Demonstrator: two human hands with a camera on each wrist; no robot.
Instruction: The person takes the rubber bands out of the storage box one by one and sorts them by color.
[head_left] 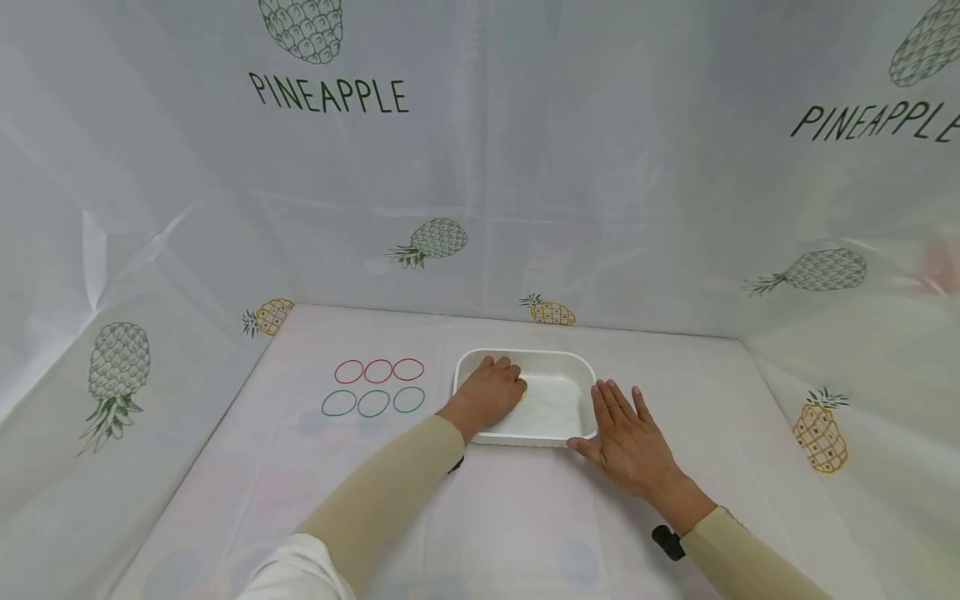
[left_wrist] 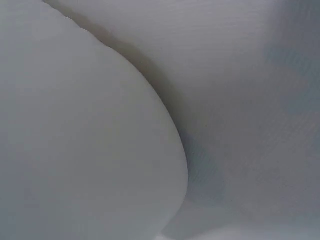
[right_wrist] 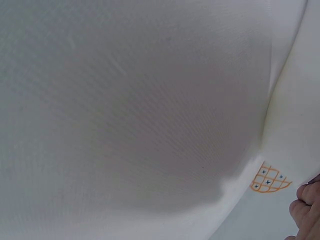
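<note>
A white rectangular tray (head_left: pixel 557 408) stands on the table. My left hand (head_left: pixel 491 392) reaches inside its left half, palm down with curled fingers. A thin yellow band (head_left: pixel 523 393) shows at these fingertips, mostly hidden by the hand. My right hand (head_left: pixel 630 437) lies against the tray's right end, fingers straight and thumb spread toward the near corner. In the left wrist view the tray's pale outer side (left_wrist: pixel 90 130) fills the left part. Curled fingers (right_wrist: pixel 307 205) appear at the lower right of the right wrist view.
Left of the tray lie two rows of thin rings, three red rings (head_left: pixel 378 372) behind three green rings (head_left: pixel 373 403). White sheeting with pineapple prints (head_left: pixel 553 313) rises behind the table (head_left: pixel 675 375) and along both sides.
</note>
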